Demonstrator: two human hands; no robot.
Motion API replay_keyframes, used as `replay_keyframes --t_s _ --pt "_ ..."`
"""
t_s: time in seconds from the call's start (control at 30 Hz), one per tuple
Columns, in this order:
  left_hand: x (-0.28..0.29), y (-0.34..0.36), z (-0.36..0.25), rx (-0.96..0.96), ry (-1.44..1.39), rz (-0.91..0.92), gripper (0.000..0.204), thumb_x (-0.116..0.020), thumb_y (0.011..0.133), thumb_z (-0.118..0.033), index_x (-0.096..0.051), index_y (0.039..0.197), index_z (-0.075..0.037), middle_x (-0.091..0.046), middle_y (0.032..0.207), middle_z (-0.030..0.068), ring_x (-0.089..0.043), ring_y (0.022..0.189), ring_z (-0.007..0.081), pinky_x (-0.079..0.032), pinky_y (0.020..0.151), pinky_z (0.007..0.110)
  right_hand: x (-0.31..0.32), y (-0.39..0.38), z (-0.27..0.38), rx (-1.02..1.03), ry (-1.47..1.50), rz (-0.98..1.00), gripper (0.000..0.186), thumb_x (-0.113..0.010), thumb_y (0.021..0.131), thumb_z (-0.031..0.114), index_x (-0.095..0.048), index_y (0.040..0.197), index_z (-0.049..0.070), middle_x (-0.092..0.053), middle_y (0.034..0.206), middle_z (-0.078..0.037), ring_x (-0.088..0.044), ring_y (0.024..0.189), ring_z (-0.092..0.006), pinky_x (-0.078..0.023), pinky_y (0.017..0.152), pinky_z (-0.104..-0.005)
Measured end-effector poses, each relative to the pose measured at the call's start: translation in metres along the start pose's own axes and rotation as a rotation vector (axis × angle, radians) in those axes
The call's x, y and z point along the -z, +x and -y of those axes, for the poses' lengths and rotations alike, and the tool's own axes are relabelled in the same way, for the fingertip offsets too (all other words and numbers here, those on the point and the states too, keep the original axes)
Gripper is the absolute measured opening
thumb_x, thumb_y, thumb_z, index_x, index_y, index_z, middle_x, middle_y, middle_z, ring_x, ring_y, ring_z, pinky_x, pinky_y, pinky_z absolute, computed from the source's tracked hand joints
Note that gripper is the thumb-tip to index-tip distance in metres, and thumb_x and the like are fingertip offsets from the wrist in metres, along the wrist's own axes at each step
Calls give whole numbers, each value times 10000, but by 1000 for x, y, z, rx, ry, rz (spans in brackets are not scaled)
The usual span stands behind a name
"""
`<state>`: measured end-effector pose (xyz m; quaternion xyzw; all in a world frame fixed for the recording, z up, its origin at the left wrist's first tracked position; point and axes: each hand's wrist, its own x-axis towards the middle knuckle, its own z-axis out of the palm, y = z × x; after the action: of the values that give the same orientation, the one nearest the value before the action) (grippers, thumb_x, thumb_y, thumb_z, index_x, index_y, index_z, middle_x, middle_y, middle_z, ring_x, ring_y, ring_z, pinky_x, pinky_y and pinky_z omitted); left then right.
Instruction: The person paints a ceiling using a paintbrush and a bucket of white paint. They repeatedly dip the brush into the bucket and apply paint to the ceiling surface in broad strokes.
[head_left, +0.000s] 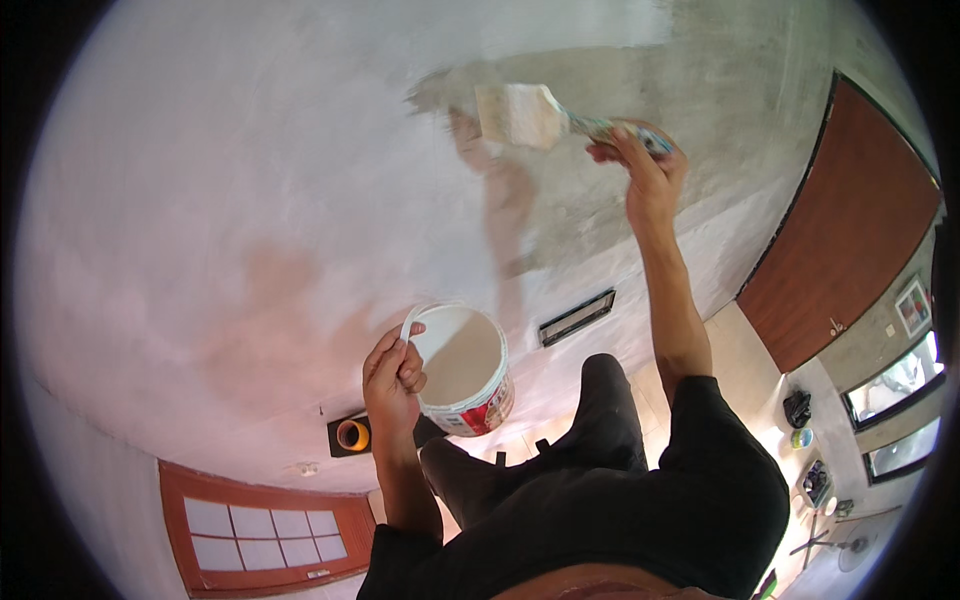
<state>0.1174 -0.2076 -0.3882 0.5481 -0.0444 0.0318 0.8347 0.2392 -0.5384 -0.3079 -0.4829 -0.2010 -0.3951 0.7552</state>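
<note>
A wide paintbrush (520, 115) with a cream head and a paint-spattered handle is against or just over the wall (250, 160) in front of me, where pale coating borders bare grey plaster. My right hand (650, 160) grips its handle. My left hand (393, 372) holds the white handle of a round bucket (445, 411), low in front of me. The bucket has a red-marked label and holds pale liquid; how full it is I cannot tell.
A dark rectangular opening or frame (576, 318) sits low on the wall. A yellow cylindrical object (353, 435) rests on a dark ledge. A wooden door (840, 220) stands at the right, a red-framed window or door (265, 533) lower left, a fan (853, 545) and assorted items lower right.
</note>
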Motion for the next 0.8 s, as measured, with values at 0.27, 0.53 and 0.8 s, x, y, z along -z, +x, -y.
replay_keyframes --t_s 0.27,0.53,0.8 --pt "2 1 -5 48 39 -87 281 -422 939 -116 -572 1110 48 -317 608 -70 -257 483 14 -197 417 176 79 105 -40 254 -252 -228 225 -677 863 126 -676 867 -99 -695 761 -156 -699 692 -215 -557 653 -306" --pt "11 5 6 73 -20 -106 261 -425 947 -64 -606 1104 38 -351 606 -50 -266 502 18 -200 439 183 133 154 -47 584 -940 -508 179 -724 806 164 -727 884 3 -688 685 -77 -620 565 -136 -471 527 -274" --pt "14 3 5 83 59 -130 266 -458 921 -109 -567 1100 54 -339 604 -58 -272 486 16 -205 422 185 -97 15 -75 676 -731 -164 256 -734 738 102 -679 968 5 -679 779 -137 -626 535 -221 -496 481 -313"
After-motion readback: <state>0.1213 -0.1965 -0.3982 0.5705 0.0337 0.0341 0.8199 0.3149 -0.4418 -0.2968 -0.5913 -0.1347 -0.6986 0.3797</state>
